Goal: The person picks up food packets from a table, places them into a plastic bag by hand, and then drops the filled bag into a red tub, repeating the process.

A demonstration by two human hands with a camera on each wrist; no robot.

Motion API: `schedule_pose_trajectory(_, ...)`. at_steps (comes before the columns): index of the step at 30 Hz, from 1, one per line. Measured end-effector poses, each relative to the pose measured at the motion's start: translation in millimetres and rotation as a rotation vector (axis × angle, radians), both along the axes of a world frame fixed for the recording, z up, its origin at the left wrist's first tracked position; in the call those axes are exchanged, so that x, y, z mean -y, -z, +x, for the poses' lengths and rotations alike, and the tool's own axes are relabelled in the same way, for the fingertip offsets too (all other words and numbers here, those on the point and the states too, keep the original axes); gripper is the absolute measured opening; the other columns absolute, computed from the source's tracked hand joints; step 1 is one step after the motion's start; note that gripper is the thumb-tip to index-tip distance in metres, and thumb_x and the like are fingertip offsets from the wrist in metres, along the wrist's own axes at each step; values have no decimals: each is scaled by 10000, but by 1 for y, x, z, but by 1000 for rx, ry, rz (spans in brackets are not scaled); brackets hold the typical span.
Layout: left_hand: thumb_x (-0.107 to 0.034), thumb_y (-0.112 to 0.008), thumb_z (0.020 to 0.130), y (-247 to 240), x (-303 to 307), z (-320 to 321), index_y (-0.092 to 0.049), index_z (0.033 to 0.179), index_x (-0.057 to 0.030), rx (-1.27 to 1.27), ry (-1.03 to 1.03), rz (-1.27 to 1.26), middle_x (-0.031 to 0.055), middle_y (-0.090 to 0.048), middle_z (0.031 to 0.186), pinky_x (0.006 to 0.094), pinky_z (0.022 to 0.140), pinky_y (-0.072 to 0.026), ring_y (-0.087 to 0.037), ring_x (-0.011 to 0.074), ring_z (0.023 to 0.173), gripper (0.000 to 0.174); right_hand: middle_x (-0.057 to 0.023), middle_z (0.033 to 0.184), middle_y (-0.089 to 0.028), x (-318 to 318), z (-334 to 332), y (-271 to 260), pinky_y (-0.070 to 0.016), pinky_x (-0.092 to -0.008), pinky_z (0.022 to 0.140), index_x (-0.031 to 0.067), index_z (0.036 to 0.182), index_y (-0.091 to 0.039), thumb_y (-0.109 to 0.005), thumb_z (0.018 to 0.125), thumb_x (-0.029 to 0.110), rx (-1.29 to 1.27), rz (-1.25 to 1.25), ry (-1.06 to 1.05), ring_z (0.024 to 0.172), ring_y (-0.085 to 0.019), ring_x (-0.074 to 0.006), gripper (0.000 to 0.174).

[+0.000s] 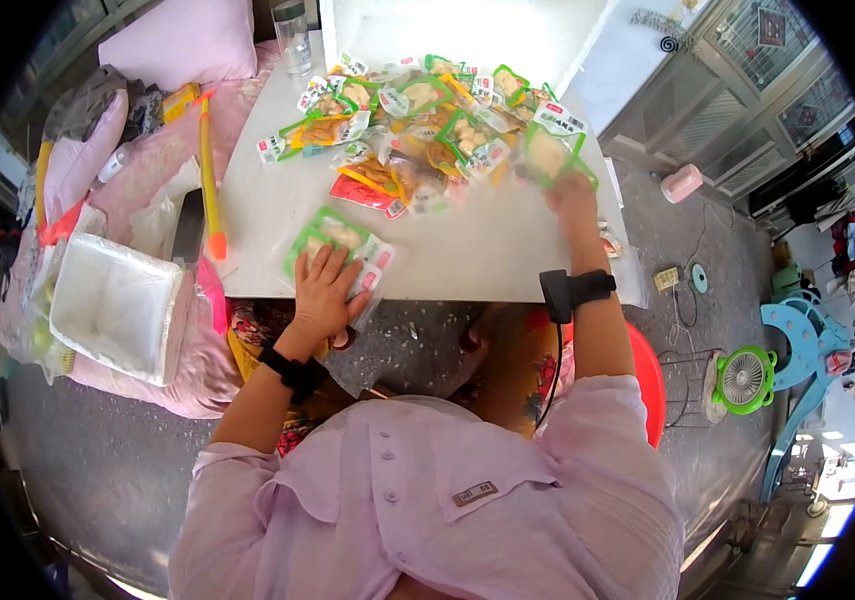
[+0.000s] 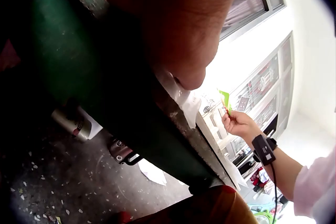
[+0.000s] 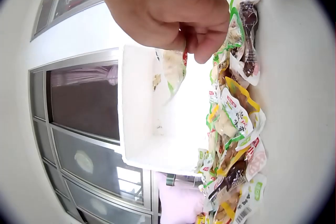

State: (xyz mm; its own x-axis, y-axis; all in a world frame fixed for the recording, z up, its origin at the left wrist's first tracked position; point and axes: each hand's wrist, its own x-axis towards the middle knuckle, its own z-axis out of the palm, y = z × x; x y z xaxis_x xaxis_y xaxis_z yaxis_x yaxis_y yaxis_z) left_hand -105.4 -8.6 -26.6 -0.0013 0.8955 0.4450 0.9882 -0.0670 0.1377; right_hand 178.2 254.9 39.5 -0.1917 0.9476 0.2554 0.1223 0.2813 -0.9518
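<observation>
My left hand [image 1: 325,297] rests, fingers spread, on a green-edged vacuum food packet [image 1: 333,232] near the table's front edge. The packet shows pale food through its clear window, and the palm covers its lower part. In the left wrist view the left hand [image 2: 178,29] fills the top, its packet mostly hidden. At the right of the table, my right hand [image 1: 575,200] pinches another green-edged food packet [image 1: 550,152] by its lower end. That packet hangs from the curled fingers of the right hand [image 3: 173,14] in the right wrist view, raised above the tabletop.
A pile of mixed food packets [image 1: 418,115] covers the back of the white table [image 1: 258,215]. Behind it stands a white foam box [image 1: 468,25], with a glass jar [image 1: 293,40] at the back left. Another foam box [image 1: 113,310] sits on the bed at left.
</observation>
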Motion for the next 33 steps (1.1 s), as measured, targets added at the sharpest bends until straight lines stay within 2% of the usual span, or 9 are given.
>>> schedule_pose_trajectory(3, -334, -592, 661, -2, 1, -1, -536, 1022, -103, 9, -9, -36, 91, -425, 1157, 493, 939, -170, -325, 272, 1129, 432, -23, 735, -539, 31, 2, 14, -429, -200, 524, 36, 861, -514, -503, 787, 109, 33, 93, -92, 597, -523, -87, 104)
schedule_pose_trajectory(5, -335, -585, 664, -8, 1, 1, -543, 1009, -111, 16, -25, -56, 83, -436, 1140, 493, 937, -169, -331, 264, 1123, 414, -24, 738, -544, 78, -13, -17, -421, -195, 530, 41, 866, -517, -502, 791, 111, -174, -337, -68, 607, -523, -86, 104)
schedule_pose_trajectory(10, -240, -616, 676, -45, 7, 27, -502, 1051, -56, 104, 16, 10, 101, -448, 1114, 412, 943, -233, -359, 254, 1110, 433, -63, 722, -548, 127, -24, 0, -419, -241, 544, 5, 905, -511, -496, 768, 48, 41, -121, -124, 624, -522, -138, 144)
schedule_pose_trajectory(13, -246, -594, 726, -68, 13, 57, -401, 1139, -48, 1031, 185, -295, 71, -441, 1131, 354, 900, -311, -384, 207, 1091, 498, -113, 698, -530, 157, -39, 10, -422, -309, 558, -4, 888, -513, -492, 716, -11, 321, 712, -90, 624, -515, -233, 173)
schedule_pose_trajectory(16, -238, -560, 770, -61, 13, 76, -291, 1207, -78, 1741, 421, -305, 50, -423, 1153, 331, 851, -364, -408, 161, 1061, 537, -132, 751, -485, 192, -51, 12, -419, -357, 587, -10, 873, -514, -507, 631, -44, 441, 797, -255, 701, -495, -298, 245)
schedule_pose_trajectory(24, -102, -486, 793, -36, 15, 84, -356, 1158, -103, 2147, 276, -311, 66, -502, 1033, 327, 742, -444, -522, 167, 902, 388, -145, 901, -471, 221, -55, 40, -437, -344, 656, -13, 892, -495, -547, 616, -22, 370, 895, -456, 804, -496, -300, 282)
schedule_pose_trajectory(27, -55, -474, 778, -34, 12, 84, -379, 1138, -75, 2214, 269, -270, 78, -519, 1008, 325, 722, -458, -543, 177, 864, 372, -110, 1014, -485, 238, -45, 39, -428, -324, 709, -7, 945, -474, -565, 688, 10, 309, 535, -271, 890, -501, -252, 274)
schedule_pose_trajectory(30, -27, -469, 766, -48, 11, 87, -385, 1128, -52, 2307, 389, -284, 89, -519, 1009, 323, 718, -462, -545, 180, 862, 373, -53, 1081, -481, 238, -38, 47, -411, -302, 752, 35, 1015, -461, -543, 770, 93, -304, -614, -239, 953, -481, -173, 264)
schedule_pose_trajectory(33, -21, -464, 764, -44, 8, 93, -396, 1117, -44, 2413, 436, -386, 89, -524, 996, 314, 703, -464, -547, 175, 855, 361, -18, 1054, -493, 231, -33, 33, -408, -290, 758, 77, 1059, -458, -501, 810, 144, -501, -977, -562, 938, -477, -123, 261)
